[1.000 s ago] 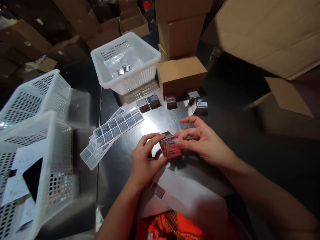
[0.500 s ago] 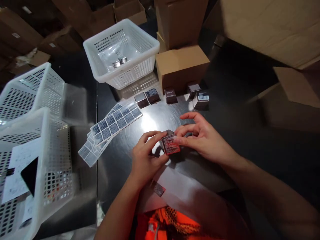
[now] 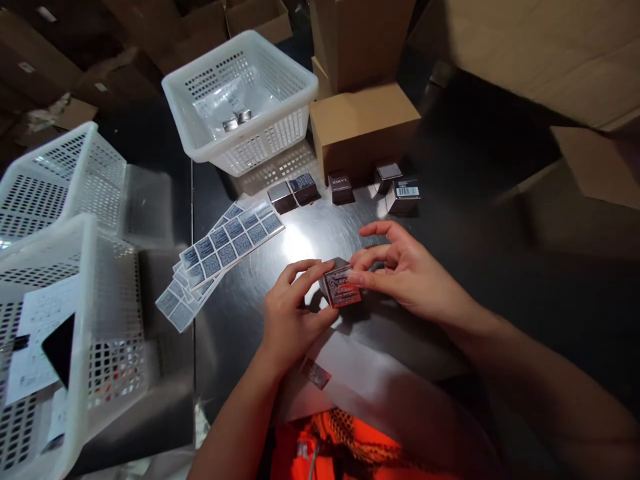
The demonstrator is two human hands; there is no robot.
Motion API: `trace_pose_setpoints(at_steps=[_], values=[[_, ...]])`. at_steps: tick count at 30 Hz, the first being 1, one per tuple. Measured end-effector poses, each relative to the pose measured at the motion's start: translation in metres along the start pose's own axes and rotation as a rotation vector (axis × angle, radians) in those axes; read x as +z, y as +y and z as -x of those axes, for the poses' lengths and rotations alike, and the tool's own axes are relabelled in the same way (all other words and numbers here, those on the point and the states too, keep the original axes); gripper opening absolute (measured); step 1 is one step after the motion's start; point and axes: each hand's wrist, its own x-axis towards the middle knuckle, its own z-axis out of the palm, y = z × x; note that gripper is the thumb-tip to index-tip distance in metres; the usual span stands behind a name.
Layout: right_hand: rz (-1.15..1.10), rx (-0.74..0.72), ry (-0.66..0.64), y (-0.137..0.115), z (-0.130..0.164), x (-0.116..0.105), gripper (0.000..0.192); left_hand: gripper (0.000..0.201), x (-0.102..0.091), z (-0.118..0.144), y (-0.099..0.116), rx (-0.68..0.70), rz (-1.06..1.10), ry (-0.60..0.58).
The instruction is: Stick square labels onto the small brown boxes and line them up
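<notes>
Hands have hardly shifted over the last second, as far as I can see: the small box (image 3: 341, 287) sits in the same two-handed pinch just above the bench (image 3: 250, 300), and what has moved is mostly my view, which has tipped a little so the far basket (image 3: 240, 100) and the row of small dark boxes (image 3: 343, 189) now sit slightly higher and closer to the top edge. The label face of the small box has turned a touch more toward me, so I judge the work on that face, pressing or smoothing a sticker, is ongoing rather than finished. My left hand (image 3: 290, 320) grasps the box from its near left side, thumb underneath and fingertips curled over the top edge, wrist bent inward with the forearm coming up from the bottom of the frame. My right hand (image 3: 405, 277) meets it from the right, thumb and forefinger pinched against the box's upper right corner, the other fingers fanned loose and raised, not touching anything. Both are closed on the box; neither rests flat on the bench. Sheets of stickers (image 3: 220, 250) lie fanned out to the left of the hands, well apart from them, and a single loose sticker (image 3: 316, 375) lies on white backing paper (image 3: 350, 380) just below my left wrist. Two more white baskets (image 3: 75, 267) stand at the far left, and a brown carton (image 3: 363, 130) stands behind the dark boxes.
</notes>
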Motion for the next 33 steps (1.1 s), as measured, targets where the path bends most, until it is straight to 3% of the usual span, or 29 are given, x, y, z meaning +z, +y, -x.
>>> trace_pose_setpoints(at_steps=[23,29,33], values=[[0.004,-0.038,0.028,0.004,0.001,0.002,0.068,0.046,0.002,-0.001,0.001,0.014,-0.015,0.003],[0.131,-0.187,0.148,0.01,0.004,0.009,0.067,0.043,0.003,0.0,0.0,0.024,-0.041,0.019],[0.367,-0.269,0.222,0.01,0.005,0.006,0.052,0.043,0.004,0.001,-0.001,0.05,-0.066,0.02]])
